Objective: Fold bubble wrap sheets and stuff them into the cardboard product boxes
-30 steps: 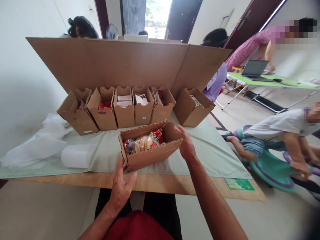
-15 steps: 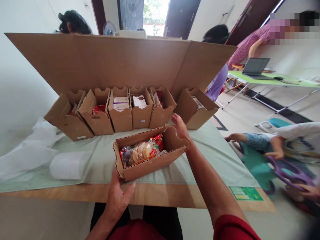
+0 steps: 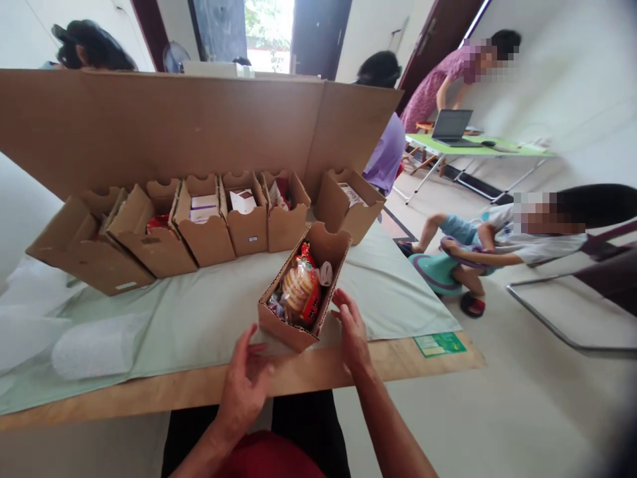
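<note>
In front of me a cardboard box (image 3: 286, 330) stands on the cloth-covered table, its long side running away from me. Inside lies a clear and red bag of round biscuits (image 3: 298, 292), with a small whitish packet (image 3: 326, 273) beside it. My left hand (image 3: 247, 375) hovers just off the box's near left corner, fingers spread and slightly blurred. My right hand (image 3: 351, 325) is at the right side of the box, fingers apart; whether the fingertips touch the cardboard I cannot tell. Neither hand grips anything.
Several similar boxes (image 3: 204, 232) with packages stand in a row before a tall cardboard panel (image 3: 199, 126). Bubble wrap (image 3: 99, 345) lies left, a green card (image 3: 440, 344) at the table's front right. A seated person (image 3: 478, 239) is on the right; others are behind.
The box has turned from lying crosswise to pointing away from me. Both hands have come off its ends, the right one drawing back towards me. My view has swung right.
</note>
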A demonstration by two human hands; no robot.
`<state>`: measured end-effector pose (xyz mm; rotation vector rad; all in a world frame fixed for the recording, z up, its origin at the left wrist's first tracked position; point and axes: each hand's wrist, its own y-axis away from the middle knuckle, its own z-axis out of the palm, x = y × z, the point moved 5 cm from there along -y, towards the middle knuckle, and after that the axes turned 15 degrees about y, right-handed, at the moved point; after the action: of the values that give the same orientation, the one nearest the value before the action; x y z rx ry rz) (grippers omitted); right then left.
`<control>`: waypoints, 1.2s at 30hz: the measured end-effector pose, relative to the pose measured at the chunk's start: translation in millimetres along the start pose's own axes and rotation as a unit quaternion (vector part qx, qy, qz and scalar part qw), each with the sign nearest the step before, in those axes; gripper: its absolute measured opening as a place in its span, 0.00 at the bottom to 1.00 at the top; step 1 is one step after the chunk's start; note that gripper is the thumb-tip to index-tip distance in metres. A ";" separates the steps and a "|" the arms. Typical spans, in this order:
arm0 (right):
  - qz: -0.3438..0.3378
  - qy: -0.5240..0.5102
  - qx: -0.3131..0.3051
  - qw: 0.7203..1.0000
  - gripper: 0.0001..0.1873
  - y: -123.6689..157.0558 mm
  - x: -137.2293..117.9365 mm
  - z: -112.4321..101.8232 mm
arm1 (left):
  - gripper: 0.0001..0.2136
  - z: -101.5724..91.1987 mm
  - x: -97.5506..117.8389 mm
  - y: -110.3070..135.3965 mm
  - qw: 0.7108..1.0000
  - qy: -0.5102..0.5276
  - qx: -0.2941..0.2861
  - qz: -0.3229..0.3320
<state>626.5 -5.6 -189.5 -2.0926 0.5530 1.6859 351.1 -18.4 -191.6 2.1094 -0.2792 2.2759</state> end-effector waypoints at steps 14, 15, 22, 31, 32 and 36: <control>-0.062 -0.001 -0.003 0.998 0.31 25.0 0.2 23.9 | 0.31 47.7 -0.4 -52.0 0.995 0.056 -0.066 -0.042; -0.063 0.005 0.003 0.998 0.31 22.8 1.1 22.2 | 0.31 50.6 0.0 -53.8 0.995 0.056 -0.071 -0.043; -0.076 0.007 0.017 0.997 0.32 2.7 8.0 13.3 | 0.32 68.2 1.7 -75.2 0.993 0.062 -0.094 -0.038; -0.071 0.017 -0.027 0.997 0.32 -27.1 -5.7 16.0 | 0.32 74.8 -5.3 -113.6 0.992 0.074 -0.101 -0.032; -0.068 0.012 -0.029 0.997 0.32 -33.2 -7.7 16.2 | 0.33 76.5 -5.9 -116.5 0.992 0.075 -0.099 -0.030; -0.063 0.000 -0.018 0.998 0.31 -53.6 -9.2 10.4 | 0.38 91.1 -12.1 -120.8 0.989 0.100 -0.104 -0.032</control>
<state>644.8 45.8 -179.5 -2.1061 0.3850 1.6355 458.9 88.2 -183.8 1.7518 -0.4155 2.2866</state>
